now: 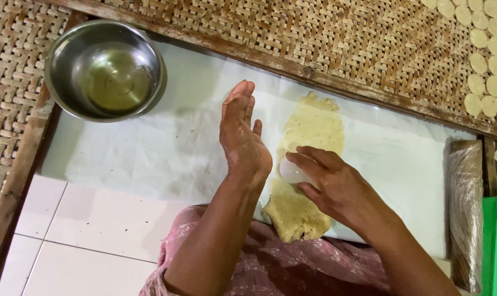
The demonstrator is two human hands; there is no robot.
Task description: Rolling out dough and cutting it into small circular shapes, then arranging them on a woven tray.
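The dough sheet (306,164) lies flattened on white plastic sheeting (166,142), which keeps it off the floor. On its middle, the right hand (331,183) grips a round cutter (291,172), fingers closed. Left of the dough, the left hand (240,131) stands edge-up, fingers extended, empty. Far left: steel bowl (105,70). Far right: cut discs (490,60) drying on woven mat (342,38).

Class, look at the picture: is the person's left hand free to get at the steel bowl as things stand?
Probably yes. The left hand is raised, open and holding nothing, and only bare white sheet lies between it and the bowl. The right hand presses a round cutter on the dough, off to the other side.
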